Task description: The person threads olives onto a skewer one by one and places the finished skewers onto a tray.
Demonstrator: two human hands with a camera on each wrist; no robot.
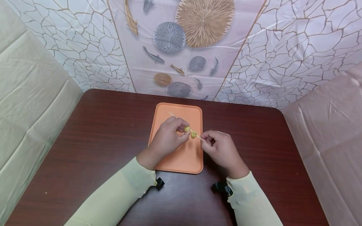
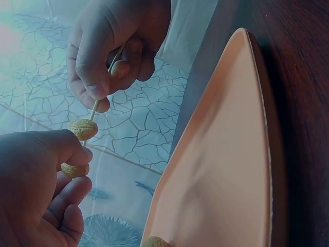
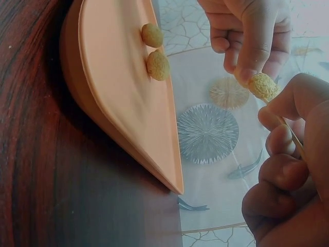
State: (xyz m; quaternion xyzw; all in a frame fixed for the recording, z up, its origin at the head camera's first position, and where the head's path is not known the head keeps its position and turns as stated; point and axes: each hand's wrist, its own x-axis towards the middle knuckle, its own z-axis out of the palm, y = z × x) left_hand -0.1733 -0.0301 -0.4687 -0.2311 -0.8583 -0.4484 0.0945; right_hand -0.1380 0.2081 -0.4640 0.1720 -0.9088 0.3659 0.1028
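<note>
A thin wooden skewer (image 1: pixel 199 137) is held over an orange tray (image 1: pixel 181 163). Near its right-hand part sits a small yellow, wrinkled ball (image 1: pixel 193 134), pierced by the stick. My left hand (image 1: pixel 169 135) pinches a second yellow ball (image 2: pixel 75 170) between thumb and fingers, just beside the first; the stick's far end shows beyond that hand. At the other end, my right hand (image 1: pixel 222 147) grips the skewer between thumb and forefinger, close to the first ball. Two more yellow balls, one upper (image 3: pixel 152 35) and one lower (image 3: pixel 158 65), lie on the tray in the right wrist view.
The tray rests on a dark brown wooden table (image 1: pixel 104 131). A patterned cloth backdrop (image 1: pixel 169 69) rises behind the table's far edge, and pale cloth hangs at both sides. Small black devices sit at both sleeve cuffs.
</note>
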